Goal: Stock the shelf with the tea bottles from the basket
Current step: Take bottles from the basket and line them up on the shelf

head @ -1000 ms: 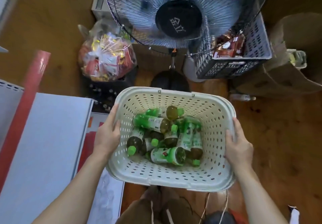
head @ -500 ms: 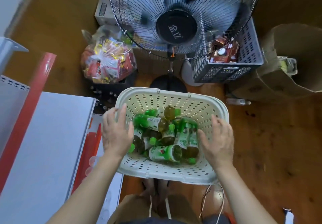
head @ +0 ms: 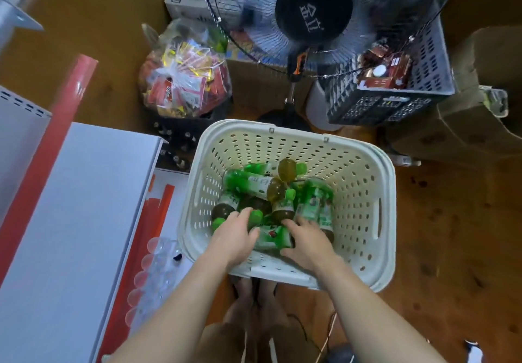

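A cream perforated basket (head: 358, 182) sits on the wooden floor in front of me. Several green-capped tea bottles (head: 254, 184) lie jumbled inside it. Both my hands are down in the basket at its near side. My left hand (head: 234, 238) rests with spread fingers over bottles on the left. My right hand (head: 308, 242) lies on a bottle with a green label (head: 272, 237) that sits between the two hands. Whether either hand grips a bottle is hidden by the fingers. The white shelf top (head: 73, 221) with a red edge is at my left.
A standing fan (head: 313, 12) is just behind the basket. A clear bag of snack packets (head: 183, 80) sits at back left, a grey crate (head: 395, 100) and a cardboard box (head: 480, 125) at back right. Clear cups (head: 149, 272) lie beside the shelf. My feet (head: 254, 300) are below the basket.
My hands left the basket's outer sides, came over its rim and dropped inside onto the bottles. The basket now rests lower, nearer the floor.
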`<state>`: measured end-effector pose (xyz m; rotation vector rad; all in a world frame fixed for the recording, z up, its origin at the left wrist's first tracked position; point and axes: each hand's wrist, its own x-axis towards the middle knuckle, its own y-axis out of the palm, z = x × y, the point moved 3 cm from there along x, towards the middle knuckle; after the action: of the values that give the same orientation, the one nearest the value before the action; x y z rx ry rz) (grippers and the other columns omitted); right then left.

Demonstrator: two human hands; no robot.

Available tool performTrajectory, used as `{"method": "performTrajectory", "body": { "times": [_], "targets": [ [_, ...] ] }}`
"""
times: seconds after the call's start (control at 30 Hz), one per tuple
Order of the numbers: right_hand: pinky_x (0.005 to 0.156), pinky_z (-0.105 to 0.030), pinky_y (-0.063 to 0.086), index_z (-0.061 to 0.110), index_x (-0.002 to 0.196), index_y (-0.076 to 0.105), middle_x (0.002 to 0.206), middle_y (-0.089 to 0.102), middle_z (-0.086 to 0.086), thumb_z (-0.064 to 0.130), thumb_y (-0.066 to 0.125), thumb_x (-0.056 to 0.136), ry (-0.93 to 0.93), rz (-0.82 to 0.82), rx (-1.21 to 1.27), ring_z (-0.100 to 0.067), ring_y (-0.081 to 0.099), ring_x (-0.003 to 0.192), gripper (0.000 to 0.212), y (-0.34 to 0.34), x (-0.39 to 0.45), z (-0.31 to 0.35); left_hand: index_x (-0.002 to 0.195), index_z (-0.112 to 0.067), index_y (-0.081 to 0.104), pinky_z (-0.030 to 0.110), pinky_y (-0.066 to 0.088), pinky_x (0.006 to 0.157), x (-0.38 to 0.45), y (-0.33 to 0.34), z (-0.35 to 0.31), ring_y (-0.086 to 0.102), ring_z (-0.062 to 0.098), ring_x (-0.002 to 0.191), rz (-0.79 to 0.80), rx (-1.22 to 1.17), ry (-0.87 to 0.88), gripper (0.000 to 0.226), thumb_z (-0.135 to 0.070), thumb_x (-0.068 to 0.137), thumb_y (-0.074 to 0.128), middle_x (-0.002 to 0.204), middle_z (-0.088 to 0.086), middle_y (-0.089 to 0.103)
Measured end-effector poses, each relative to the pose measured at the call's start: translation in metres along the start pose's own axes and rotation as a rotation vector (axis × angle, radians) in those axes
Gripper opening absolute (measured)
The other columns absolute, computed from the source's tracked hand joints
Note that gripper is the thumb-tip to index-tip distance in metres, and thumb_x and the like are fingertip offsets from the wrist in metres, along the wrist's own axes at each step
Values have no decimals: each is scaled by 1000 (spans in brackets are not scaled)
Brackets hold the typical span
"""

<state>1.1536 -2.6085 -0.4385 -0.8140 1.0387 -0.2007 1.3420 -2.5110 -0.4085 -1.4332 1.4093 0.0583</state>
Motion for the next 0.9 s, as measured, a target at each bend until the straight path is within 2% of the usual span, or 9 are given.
{"method": "performTrajectory", "body": {
  "times": [0.17,0.27,0.4,0.5,0.57,0.63,0.77,0.83,0.9],
  "targets": [
    [109,-46,51,42,158,46,152,57,-2,71,69,83,45,-100,217,-29,52,141,84,-25,-27,-21,143,-19,62,43,56,100,-3,-8,0,66,25,117,-36,-73,-6,47,-48,106,56,131,4,71],
    [110,-45,52,45,151,55,152,61,5,80,72,78,91,-160,442,-20,57,136,83,-40,-55,-43,123,-21,70,39,57,93,-11,-17,-2,67,22,105,-71,-153,-63,41,-54,106,53,113,-1,75],
    [103,-41,56,54,134,66,141,71,4,89,79,67,178,-251,833,-13,64,111,77,-45,-77,-55,89,-14,73,47,65,83,-11,-16,2,76,26,81,-18,-429,-190,73,-79,96,42,84,5,79],
    [112,-45,51,54,127,70,141,69,9,90,78,66,148,-306,998,-15,61,132,72,-53,-84,-37,115,-20,72,54,65,92,-14,-18,-16,81,28,96,70,-909,-227,69,-82,95,49,107,8,82],
    [112,-47,52,53,129,68,138,70,12,90,78,67,110,-297,1052,-14,63,132,73,-54,-86,-18,134,-21,59,60,61,100,-16,-21,-36,78,33,110,81,-1300,-199,57,-65,99,64,124,11,78],
    [106,-46,56,50,129,66,129,74,11,85,80,71,72,-250,1096,-14,68,123,69,-50,-86,2,143,-24,49,66,54,106,-15,-24,-47,73,38,121,20,-1513,-138,66,-53,92,79,135,13,73],
    [97,-60,61,23,130,65,117,79,-13,59,82,86,44,-49,1436,-38,77,109,59,-42,-78,33,142,-19,52,60,56,105,-16,-42,-50,71,38,120,-120,-1620,-24,49,-25,98,75,136,21,70],
    [96,-59,62,18,130,66,118,79,-13,49,79,93,19,-11,1474,-37,77,110,50,-46,-73,41,144,-17,50,58,58,102,-14,-51,-46,71,39,120,-101,-1641,18,49,-15,100,71,136,22,70],
    [100,-51,63,25,133,70,124,79,-3,42,71,105,1,21,1357,-24,76,116,33,-50,-64,43,146,-15,50,54,59,100,-12,-59,-36,71,39,123,-126,-1600,34,57,-15,95,77,134,18,72]
  ]
}}
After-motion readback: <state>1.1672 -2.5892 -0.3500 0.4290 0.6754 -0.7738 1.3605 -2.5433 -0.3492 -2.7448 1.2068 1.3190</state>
